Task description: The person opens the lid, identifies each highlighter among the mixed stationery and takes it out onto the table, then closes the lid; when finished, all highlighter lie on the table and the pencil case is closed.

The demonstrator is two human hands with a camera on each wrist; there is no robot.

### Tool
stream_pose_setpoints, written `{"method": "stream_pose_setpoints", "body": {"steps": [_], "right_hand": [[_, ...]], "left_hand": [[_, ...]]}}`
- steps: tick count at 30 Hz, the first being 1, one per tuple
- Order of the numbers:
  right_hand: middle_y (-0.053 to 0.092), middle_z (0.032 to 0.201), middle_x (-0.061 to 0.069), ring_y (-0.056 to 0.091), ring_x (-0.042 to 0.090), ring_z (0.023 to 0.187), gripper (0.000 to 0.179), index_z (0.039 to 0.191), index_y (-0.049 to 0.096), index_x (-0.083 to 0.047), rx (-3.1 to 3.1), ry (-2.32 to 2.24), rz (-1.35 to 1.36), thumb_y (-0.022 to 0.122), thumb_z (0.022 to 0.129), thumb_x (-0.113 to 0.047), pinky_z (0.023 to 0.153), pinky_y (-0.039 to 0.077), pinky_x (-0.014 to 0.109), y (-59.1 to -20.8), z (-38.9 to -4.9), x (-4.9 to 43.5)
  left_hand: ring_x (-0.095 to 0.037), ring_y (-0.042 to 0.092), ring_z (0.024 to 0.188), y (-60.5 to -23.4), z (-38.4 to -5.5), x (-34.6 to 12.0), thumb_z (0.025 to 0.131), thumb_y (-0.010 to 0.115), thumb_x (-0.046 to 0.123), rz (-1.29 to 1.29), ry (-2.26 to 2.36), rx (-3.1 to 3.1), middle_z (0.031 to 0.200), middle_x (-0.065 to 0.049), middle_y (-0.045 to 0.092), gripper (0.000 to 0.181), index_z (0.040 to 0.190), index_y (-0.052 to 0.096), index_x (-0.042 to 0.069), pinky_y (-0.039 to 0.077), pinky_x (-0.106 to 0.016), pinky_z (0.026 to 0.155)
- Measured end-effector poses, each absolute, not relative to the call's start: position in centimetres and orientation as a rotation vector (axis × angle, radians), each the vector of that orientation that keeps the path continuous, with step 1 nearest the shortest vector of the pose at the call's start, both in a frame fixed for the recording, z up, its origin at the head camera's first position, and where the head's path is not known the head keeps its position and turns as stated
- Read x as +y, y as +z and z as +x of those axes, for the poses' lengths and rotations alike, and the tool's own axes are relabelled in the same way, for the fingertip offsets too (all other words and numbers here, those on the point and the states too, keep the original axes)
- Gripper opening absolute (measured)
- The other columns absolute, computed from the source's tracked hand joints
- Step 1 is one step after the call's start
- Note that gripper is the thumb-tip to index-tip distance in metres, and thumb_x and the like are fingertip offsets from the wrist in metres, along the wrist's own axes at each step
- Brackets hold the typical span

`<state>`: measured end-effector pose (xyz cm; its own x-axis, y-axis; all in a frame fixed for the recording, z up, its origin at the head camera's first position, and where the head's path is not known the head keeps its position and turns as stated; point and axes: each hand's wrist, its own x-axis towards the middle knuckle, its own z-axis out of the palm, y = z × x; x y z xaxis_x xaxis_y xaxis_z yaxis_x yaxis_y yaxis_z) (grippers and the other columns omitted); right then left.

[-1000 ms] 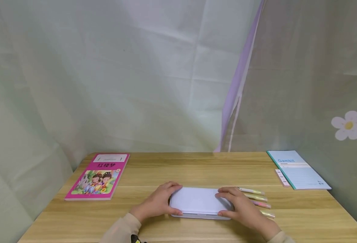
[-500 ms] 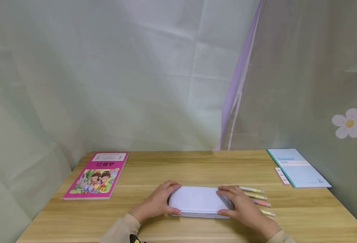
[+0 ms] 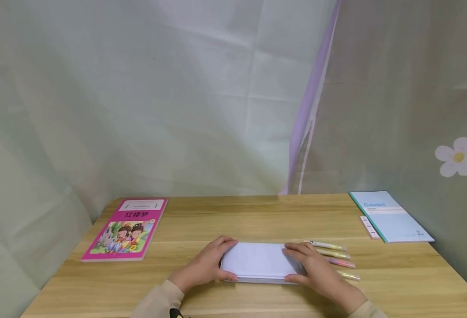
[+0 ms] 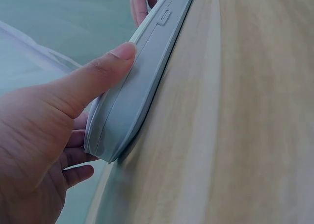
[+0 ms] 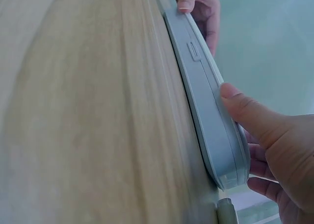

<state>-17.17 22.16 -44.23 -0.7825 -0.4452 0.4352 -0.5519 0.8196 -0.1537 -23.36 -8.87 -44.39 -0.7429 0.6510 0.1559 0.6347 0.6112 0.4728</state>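
A closed white-and-grey pencil case (image 3: 259,260) with rounded ends lies flat on the wooden table in front of me. My left hand (image 3: 205,263) grips its left end, the thumb on the near edge and the fingers behind. At the right end my right hand (image 3: 314,269) holds it the same way. Both wrist views show the near side of the pencil case (image 4: 147,72) with its seam and a small latch (image 5: 194,51). Several slim pens (image 3: 333,254) with clear or pale caps lie just right of the case, partly hidden by my right hand.
A pink book (image 3: 124,229) with a cartoon cover lies at the table's left. At the right is a pale blue notebook (image 3: 392,221), with a narrow pink-white strip (image 3: 369,227) beside it. A pale curtain (image 3: 197,110) hangs behind the table (image 3: 217,221).
The head view has tilted slightly. Both hands keep the same hold on the pencil case, with no clear movement of it on the table.
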Motion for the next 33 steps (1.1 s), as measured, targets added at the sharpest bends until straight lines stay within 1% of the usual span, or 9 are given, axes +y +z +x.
{"method": "stream_pose_setpoints", "body": {"steps": [13,21,25,33], "right_hand": [[0.064,0.124,0.004,0.056,0.020,0.112,0.063,0.120,0.067,-0.011,-2.556,0.371,0.771,0.076,0.071,-0.050,0.090,0.052,0.042,-44.04,-16.86,22.35],[0.064,0.124,0.003,0.057,0.019,0.110,0.062,0.120,0.067,-0.012,-2.545,0.355,0.787,0.076,0.072,-0.051,0.089,0.054,0.041,-43.93,-17.01,22.60],[0.065,0.123,0.003,0.057,0.018,0.109,0.062,0.119,0.067,-0.011,-2.548,0.341,0.787,0.077,0.072,-0.050,0.088,0.054,0.040,-43.81,-17.14,22.64],[0.063,0.126,0.004,0.057,0.021,0.113,0.062,0.122,0.065,-0.011,-2.637,0.326,0.785,0.071,0.077,-0.053,0.093,0.052,0.043,-43.65,-17.18,22.22]], "left_hand": [[-0.026,0.050,0.125,-44.32,-22.91,-8.89,0.068,0.082,0.049,1.116,0.814,2.806,0.136,-0.008,0.050,0.090,0.138,0.049,0.003,0.042,-0.046,0.108],[-0.030,0.048,0.127,-44.24,-23.03,-8.96,0.066,0.082,0.051,1.125,0.764,2.857,0.137,-0.009,0.052,0.090,0.137,0.050,0.006,0.040,-0.050,0.108],[-0.029,0.047,0.129,-44.08,-23.14,-8.92,0.067,0.081,0.052,1.128,0.744,2.865,0.138,-0.008,0.051,0.090,0.138,0.050,0.007,0.038,-0.049,0.110],[-0.028,0.045,0.131,-44.42,-23.10,-9.11,0.069,0.080,0.054,1.121,0.710,2.871,0.140,-0.007,0.050,0.090,0.139,0.049,0.008,0.037,-0.048,0.111]]}}
